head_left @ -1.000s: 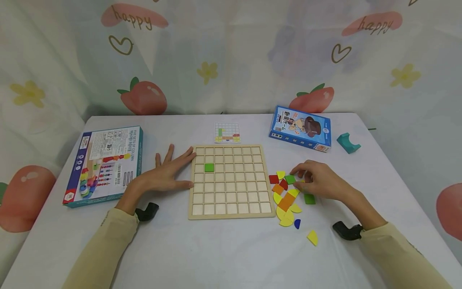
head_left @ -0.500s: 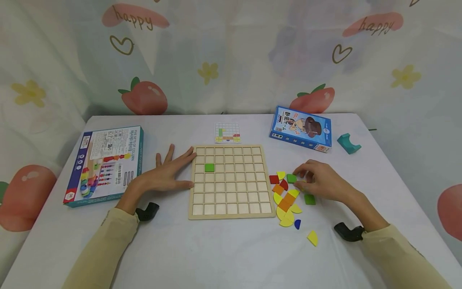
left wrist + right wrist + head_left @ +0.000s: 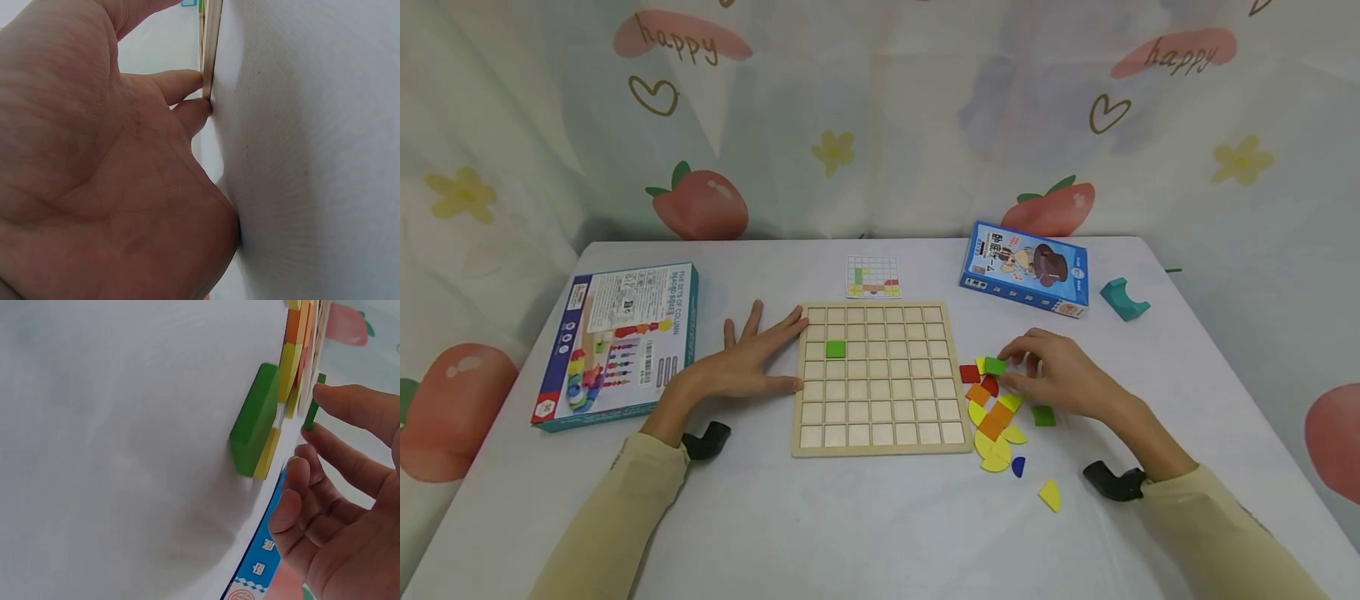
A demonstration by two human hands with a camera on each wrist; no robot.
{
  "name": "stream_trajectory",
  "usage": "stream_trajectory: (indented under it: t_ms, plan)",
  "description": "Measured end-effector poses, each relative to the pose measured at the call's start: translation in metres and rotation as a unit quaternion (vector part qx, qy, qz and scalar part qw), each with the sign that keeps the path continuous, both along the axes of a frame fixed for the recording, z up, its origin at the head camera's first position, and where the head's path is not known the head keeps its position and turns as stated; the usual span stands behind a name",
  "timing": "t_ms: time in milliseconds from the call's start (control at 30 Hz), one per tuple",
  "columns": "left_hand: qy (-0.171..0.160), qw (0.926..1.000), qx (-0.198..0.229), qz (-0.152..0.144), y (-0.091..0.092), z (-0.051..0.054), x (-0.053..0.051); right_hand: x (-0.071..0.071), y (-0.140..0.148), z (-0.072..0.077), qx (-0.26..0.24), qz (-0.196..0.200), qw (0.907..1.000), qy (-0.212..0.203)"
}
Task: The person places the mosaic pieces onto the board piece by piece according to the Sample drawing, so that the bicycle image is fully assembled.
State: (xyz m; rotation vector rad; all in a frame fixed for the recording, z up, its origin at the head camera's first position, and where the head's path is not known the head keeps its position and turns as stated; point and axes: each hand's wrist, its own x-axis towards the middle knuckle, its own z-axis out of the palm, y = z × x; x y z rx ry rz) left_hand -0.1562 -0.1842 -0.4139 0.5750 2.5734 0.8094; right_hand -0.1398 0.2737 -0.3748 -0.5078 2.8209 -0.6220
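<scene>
My right hand (image 3: 1056, 371) pinches a green square tile (image 3: 995, 366) between thumb and fingers; the right wrist view shows this tile (image 3: 315, 403) lifted off the table. My left hand (image 3: 745, 357) lies spread, its fingertips and thumb touching the left edge of the wooden grid board (image 3: 880, 455). One green tile (image 3: 835, 349) sits in a cell of the board, in its second column. Right of the board lie loose pieces: a red square (image 3: 970, 374), orange tiles (image 3: 996, 421), yellow quarter rounds (image 3: 996, 455), a small blue half round (image 3: 1018, 467) and another green tile (image 3: 1043, 415).
A pattern card (image 3: 872, 277) lies behind the board. On the left is a large flat box (image 3: 625, 342); a blue box (image 3: 1026, 267) stands back right, beside a teal curved block (image 3: 1124, 299). One yellow piece (image 3: 1049, 496) lies apart near the front.
My right hand has picked the green tile up off the table and moved it slightly left, over the red and yellow pieces. My left hand stays in place at the board.
</scene>
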Motion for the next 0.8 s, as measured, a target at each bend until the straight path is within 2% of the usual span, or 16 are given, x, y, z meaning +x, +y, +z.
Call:
stream_trajectory:
  t_ms: [567,800]
  plan:
    - [0.0,1.0,0.0,0.0,0.0,-0.001,-0.001,-0.003,-0.036,0.0,-0.018,0.016,0.9997,-0.003]
    - [-0.001,1.0,-0.001,0.0,0.001,-0.001,-0.001,-0.004,-0.049,0.0,-0.028,0.033,0.999,0.009]
